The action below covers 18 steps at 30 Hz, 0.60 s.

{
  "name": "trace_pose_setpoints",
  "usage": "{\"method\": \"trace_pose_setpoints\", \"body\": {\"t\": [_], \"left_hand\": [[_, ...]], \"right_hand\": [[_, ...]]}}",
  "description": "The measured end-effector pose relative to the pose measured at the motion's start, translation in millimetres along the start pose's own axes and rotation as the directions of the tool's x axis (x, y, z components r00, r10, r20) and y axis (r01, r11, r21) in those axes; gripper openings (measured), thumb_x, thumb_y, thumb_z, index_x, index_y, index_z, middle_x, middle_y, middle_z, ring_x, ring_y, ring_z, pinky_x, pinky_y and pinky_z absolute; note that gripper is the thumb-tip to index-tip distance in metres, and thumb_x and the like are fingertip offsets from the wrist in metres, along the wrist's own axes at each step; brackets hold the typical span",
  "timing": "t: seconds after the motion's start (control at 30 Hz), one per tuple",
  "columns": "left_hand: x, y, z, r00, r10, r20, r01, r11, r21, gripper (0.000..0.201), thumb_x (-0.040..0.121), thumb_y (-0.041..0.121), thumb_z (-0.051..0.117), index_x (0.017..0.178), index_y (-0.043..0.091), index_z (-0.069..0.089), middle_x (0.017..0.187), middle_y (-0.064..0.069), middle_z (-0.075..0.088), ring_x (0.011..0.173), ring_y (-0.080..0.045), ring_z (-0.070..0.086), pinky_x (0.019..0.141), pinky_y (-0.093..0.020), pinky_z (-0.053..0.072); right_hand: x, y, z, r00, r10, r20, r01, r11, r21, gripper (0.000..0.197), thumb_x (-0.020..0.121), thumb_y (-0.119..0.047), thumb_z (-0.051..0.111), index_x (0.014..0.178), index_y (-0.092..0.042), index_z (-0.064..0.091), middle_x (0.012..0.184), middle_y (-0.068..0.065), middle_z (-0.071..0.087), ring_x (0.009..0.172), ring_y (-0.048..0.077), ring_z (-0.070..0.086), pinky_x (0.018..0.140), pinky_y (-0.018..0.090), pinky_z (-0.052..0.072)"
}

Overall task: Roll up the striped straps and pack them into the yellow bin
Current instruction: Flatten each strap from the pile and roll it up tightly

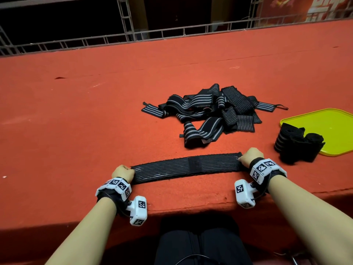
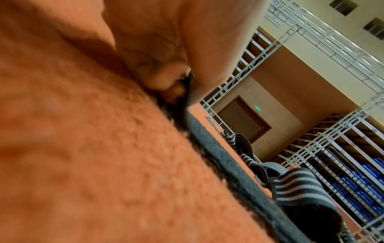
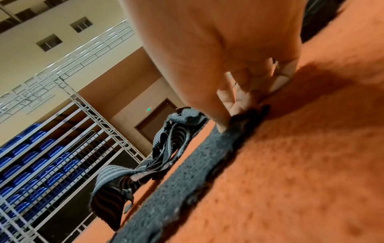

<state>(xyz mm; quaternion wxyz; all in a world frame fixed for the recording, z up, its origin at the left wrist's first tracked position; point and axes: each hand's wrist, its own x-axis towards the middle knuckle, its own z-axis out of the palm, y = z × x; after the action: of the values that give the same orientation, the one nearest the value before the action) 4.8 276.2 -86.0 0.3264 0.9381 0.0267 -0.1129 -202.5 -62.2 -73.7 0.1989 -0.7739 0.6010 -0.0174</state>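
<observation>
One black striped strap [image 1: 188, 167] lies stretched flat near the front edge of the red table [image 1: 76, 111]. My left hand [image 1: 124, 172] pinches its left end and my right hand [image 1: 250, 155] pinches its right end. In the left wrist view the strap [image 2: 218, 152] runs away from my curled fingers [image 2: 166, 82]. In the right wrist view my fingertips [image 3: 234, 105] grip the strap's end [image 3: 207, 156]. A heap of loose striped straps [image 1: 214, 109] lies behind. Rolled straps [image 1: 298, 144] sit at the near edge of the yellow bin [image 1: 328, 121].
The yellow bin is a shallow tray at the right edge of the table. A metal truss railing [image 1: 133, 35] runs along the far side. The table's front edge [image 1: 191, 209] lies just below my wrists.
</observation>
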Motion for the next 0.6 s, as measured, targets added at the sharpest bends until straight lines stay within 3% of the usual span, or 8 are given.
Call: {"method": "trace_pose_setpoints", "body": {"t": [0.13,0.2,0.3,0.4,0.5,0.6], "left_hand": [[-1.2,2.5,-4.2,0.999,-0.048,-0.002,0.048,0.999,-0.022,0.015,0.08,0.009,0.065,0.083,-0.006,0.064,0.076,-0.02,0.062,0.075,-0.034,0.059,0.061,-0.032,0.039],[1.8,1.0,-5.6,0.999,-0.016,-0.03,0.014,0.998,-0.057,0.011,0.078,0.008,0.063,0.081,-0.003,0.064,0.074,-0.021,0.061,0.075,-0.035,0.059,0.065,-0.036,0.042],[-5.7,11.7,-5.1,0.991,0.092,-0.094,-0.101,0.99,-0.1,0.02,0.081,0.011,0.058,0.097,0.0,0.064,0.097,-0.019,0.067,0.094,-0.035,0.061,0.081,-0.035,0.045],[-23.2,41.4,4.4,0.974,0.226,-0.003,-0.223,0.96,-0.171,0.004,0.086,0.011,0.057,0.09,0.012,0.058,0.096,-0.009,0.063,0.098,-0.028,0.058,0.085,-0.031,0.042],[-44.1,72.9,21.0,0.899,0.38,0.216,-0.338,0.918,-0.207,0.016,0.087,0.013,0.058,0.074,0.022,0.053,0.074,0.001,0.057,0.077,-0.023,0.056,0.064,-0.028,0.044],[-64.6,97.1,41.4,0.787,0.441,0.432,-0.379,0.898,-0.225,0.017,0.091,0.013,0.054,0.075,0.02,0.053,0.063,0.003,0.049,0.053,-0.012,0.044,0.041,-0.018,0.035]], "right_hand": [[-2.2,-2.1,-1.4,0.999,-0.017,0.044,0.018,1.0,-0.024,0.02,0.093,-0.004,0.049,0.1,0.005,0.065,0.1,0.014,0.067,0.099,0.029,0.064,0.067,0.027,0.039],[-3.8,-3.1,-4.0,0.999,-0.023,0.033,0.023,1.0,-0.006,0.016,0.092,-0.005,0.051,0.095,0.002,0.065,0.098,0.014,0.067,0.091,0.028,0.064,0.065,0.027,0.039],[-9.3,-3.7,-6.6,0.997,-0.082,0.006,0.082,0.996,-0.042,0.01,0.088,-0.008,0.057,0.09,0.0,0.061,0.096,0.015,0.065,0.091,0.031,0.064,0.068,0.029,0.044],[-15.8,-9.4,-6.3,0.987,-0.162,-0.009,0.161,0.983,-0.084,0.018,0.088,-0.008,0.057,0.102,0.001,0.063,0.106,0.018,0.064,0.097,0.034,0.063,0.073,0.033,0.048],[-21.9,-15.0,-6.8,0.975,-0.22,-0.026,0.215,0.968,-0.13,0.019,0.09,-0.004,0.052,0.105,0.002,0.062,0.11,0.019,0.064,0.099,0.036,0.063,0.077,0.035,0.049],[-23.4,-17.3,-7.1,0.967,-0.251,-0.034,0.242,0.956,-0.169,0.02,0.091,-0.002,0.049,0.107,0.003,0.061,0.111,0.02,0.064,0.101,0.035,0.063,0.078,0.034,0.049]]}}
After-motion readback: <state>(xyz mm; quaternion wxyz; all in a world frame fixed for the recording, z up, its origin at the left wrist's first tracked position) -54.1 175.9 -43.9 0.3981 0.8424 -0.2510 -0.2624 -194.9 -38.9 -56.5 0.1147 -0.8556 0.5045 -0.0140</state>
